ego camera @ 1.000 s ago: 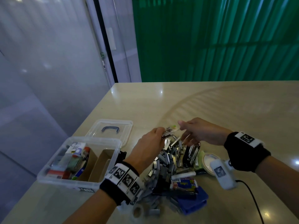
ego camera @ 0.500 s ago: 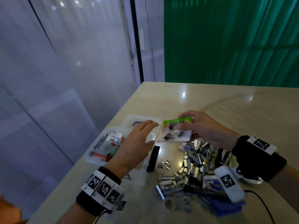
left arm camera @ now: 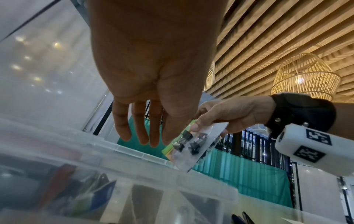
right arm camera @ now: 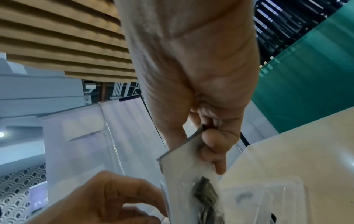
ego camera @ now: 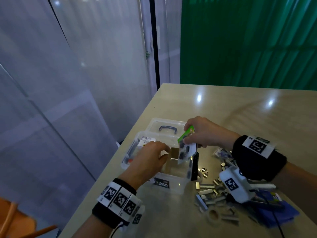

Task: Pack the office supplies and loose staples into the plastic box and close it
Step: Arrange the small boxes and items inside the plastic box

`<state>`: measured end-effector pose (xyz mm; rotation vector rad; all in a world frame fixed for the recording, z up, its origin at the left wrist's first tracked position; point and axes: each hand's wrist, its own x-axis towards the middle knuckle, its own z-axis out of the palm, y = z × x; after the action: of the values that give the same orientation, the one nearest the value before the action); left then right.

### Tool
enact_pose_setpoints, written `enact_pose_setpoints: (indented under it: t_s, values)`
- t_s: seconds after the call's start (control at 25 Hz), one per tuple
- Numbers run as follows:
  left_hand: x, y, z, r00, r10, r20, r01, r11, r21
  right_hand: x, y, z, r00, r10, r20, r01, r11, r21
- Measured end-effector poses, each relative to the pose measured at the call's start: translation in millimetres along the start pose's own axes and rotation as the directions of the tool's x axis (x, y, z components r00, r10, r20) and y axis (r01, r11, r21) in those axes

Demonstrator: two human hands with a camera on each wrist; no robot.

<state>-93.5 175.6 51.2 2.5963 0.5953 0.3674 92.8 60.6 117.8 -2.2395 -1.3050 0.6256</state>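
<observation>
Nearest, at the right: loose staples (ego camera: 212,193) heaped on the beige surface (ego camera: 257,117), with a tape roll (ego camera: 213,214) and a blue packet (ego camera: 277,208) among them (count of staples not tellable). Left of these, one clear plastic box (ego camera: 171,184), open, labelled CASA BOX; inside, a cardboard divider (ego camera: 173,153) and mixed supplies at the left end, blurred. Over the box, the left hand (ego camera: 149,160), fingers relaxed, loosely extended, holding nothing. Just right, the right hand (ego camera: 204,133) pinching one packet of binder clips (ego camera: 186,148) by its green top, lower end tilted into the box. Beyond, the box's lid (ego camera: 169,127) lying flat, handle up. Farther: frosted glass panels at left, green wall at right.
</observation>
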Motion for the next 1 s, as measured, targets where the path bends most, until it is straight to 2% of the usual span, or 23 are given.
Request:
enact_pose_setpoints:
  t_s: [0.12, 0.24, 0.36, 0.6, 0.68, 0.8, 0.92, 1.0]
  values:
    - [4, -5, 0, 0.998, 0.016, 0.06, -0.019, 0.999, 0.043, 9, -9, 23, 0.997, 0.066, 0.034, -0.064, 0.997, -0.054]
    - [6, -11, 2, 0.994, 0.0, 0.106, -0.001, 1.0, 0.005, 23, -12, 46, 0.991, 0.119, 0.059, -0.108, 0.981, -0.163]
    - [6, -18, 6, 0.993, 0.008, 0.114, -0.005, 1.0, -0.029, 36, -14, 65, 0.984, 0.16, 0.083, -0.13, 0.949, -0.288]
    - [10, -31, 21, 0.986, 0.019, 0.165, -0.015, 1.0, -0.023, 49, -24, 88, 0.969, 0.191, 0.158, -0.122, 0.921, -0.37]
    - [12, -31, 23, 0.978, 0.031, 0.206, -0.03, 0.999, -0.01, 50, -24, 88, 0.962, 0.218, 0.165, -0.161, 0.939, -0.303]
    - [17, -24, 21, 0.974, 0.059, 0.218, -0.061, 0.998, -0.001, 46, -21, 78, 0.954, 0.227, 0.196, -0.217, 0.974, -0.07]
    - [23, -6, 11, 0.976, 0.079, 0.201, -0.086, 0.996, 0.024, 27, -15, 46, 0.957, 0.169, 0.235, -0.208, 0.966, 0.156]
    - [26, 11, 3, 0.981, 0.097, 0.171, -0.111, 0.991, 0.075, 5, -3, 15, 0.965, 0.084, 0.248, -0.162, 0.936, 0.313]
